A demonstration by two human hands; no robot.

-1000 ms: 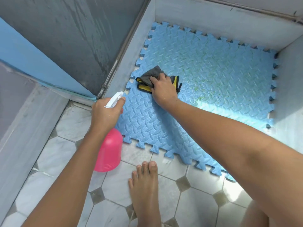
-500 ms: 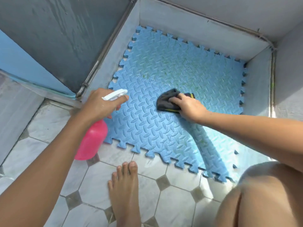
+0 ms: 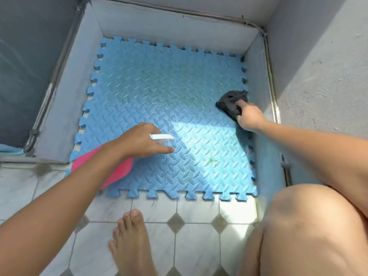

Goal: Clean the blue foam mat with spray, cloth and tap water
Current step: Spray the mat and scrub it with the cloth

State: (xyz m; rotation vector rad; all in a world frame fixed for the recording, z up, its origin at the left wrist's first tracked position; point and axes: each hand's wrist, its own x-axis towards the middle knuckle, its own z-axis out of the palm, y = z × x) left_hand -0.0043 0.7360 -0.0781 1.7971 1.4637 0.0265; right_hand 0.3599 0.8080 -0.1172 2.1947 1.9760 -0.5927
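**Desk:** Where, and over what?

**Photographer:** Crouched on a white tiled floor (image 3: 199, 212) with grey diamond insets, facing a square, tread-patterned blue foam mat (image 3: 159, 96) with jigsaw edges. Laid flat in a grey-walled recess (image 3: 159, 22), filling it almost wall to wall.

**Desk:** Doing what on the left?

**Photographer:** Gripping a pink plastic spray bottle (image 3: 117, 172) with a white trigger head in the left hand (image 3: 139, 141), with one finger stretched straight beneath the nozzle. Held low and tilted over the mat's near-left part, nozzle aimed across it. Probably lined up to wet the sunlit patch ahead.

**Desk:** And on the right?

**Photographer:** Pinching a bunched dark grey cloth (image 3: 231, 100) in the right hand (image 3: 249, 116), pressed onto the mat's right edge, just beside the wall. Perhaps kept there clear of the spray, perhaps working the border; cannot tell which.

**Desk:** Much left to clean?

**Photographer:** Seemingly yes. Note a small green speck (image 3: 211, 160) on the sunlit near part and faint greenish smears toward the far half. No tap in view, so rinsing judged not yet begun.

**Desk:** Any brand, label or lettering?

**Photographer:** None legible on bottle, cloth or mat.
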